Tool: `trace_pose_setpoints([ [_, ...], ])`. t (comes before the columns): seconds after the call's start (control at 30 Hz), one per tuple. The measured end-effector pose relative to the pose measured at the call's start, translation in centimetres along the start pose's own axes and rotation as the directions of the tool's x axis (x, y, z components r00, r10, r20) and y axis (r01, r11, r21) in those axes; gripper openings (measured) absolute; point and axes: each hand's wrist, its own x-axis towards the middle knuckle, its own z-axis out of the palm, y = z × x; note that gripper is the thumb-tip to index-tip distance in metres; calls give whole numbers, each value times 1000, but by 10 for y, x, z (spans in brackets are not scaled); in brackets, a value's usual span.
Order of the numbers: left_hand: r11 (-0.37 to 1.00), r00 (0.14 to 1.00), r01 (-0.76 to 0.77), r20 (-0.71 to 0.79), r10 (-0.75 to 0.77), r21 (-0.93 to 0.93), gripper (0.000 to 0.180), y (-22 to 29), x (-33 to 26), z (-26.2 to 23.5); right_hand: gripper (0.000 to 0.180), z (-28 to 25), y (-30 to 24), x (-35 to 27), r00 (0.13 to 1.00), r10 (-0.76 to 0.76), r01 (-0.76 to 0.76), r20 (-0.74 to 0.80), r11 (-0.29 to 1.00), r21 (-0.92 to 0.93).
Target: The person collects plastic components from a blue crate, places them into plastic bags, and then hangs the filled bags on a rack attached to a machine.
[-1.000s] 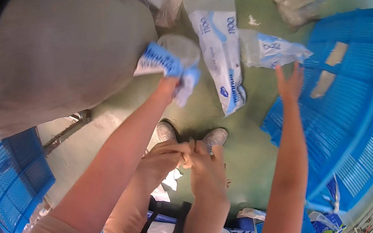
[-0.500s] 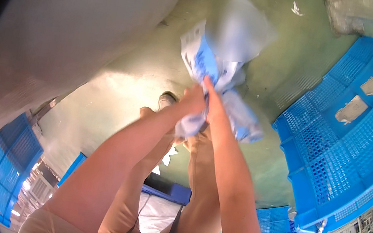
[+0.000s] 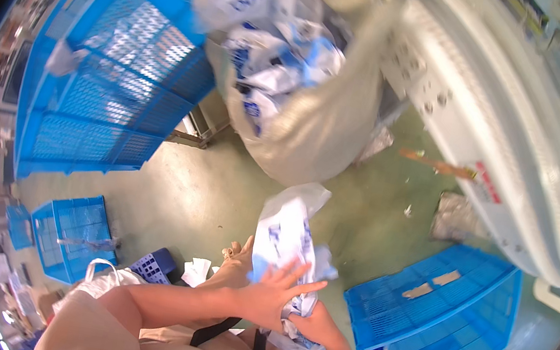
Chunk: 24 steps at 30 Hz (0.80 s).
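A crumpled bundle of white and blue printed plastic bags (image 3: 289,231) hangs close in front of my body. My left hand (image 3: 279,294) lies against its near side with the fingers stretched out and spread. Just to the right and lower, my right hand (image 3: 316,326) is closed on the gathered lower part of the bundle. Its fingertips are partly hidden behind the plastic. Beyond the bundle stands a large beige sack (image 3: 300,138), its top open and heaped with similar white and blue plastic bags (image 3: 273,57).
A tall blue perforated crate (image 3: 107,85) stands left of the sack. A smaller blue crate (image 3: 76,234) is at the lower left, another blue crate (image 3: 433,294) at the right. A long white machine (image 3: 495,114) spans the upper right. Scraps lie on the green floor (image 3: 378,205).
My view has swung upward, bringing the filled sack and white machine into sight. The plastic bundle is now nearer my body. My left hand's fingers have spread; my right still grips the bundle.
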Motion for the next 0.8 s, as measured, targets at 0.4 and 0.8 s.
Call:
trace_pose_setpoints([
  [0.4, 605, 501, -628, -849, -167, -489, 59, 1, -159, -201, 90, 153, -318, -6, 596, -779, 436, 196, 109, -893],
  [0.8, 527, 472, -662, -842, -260, -533, 48, -76, -67, -371, 57, 95, -363, 308, 251, -920, 701, 302, -43, -712],
])
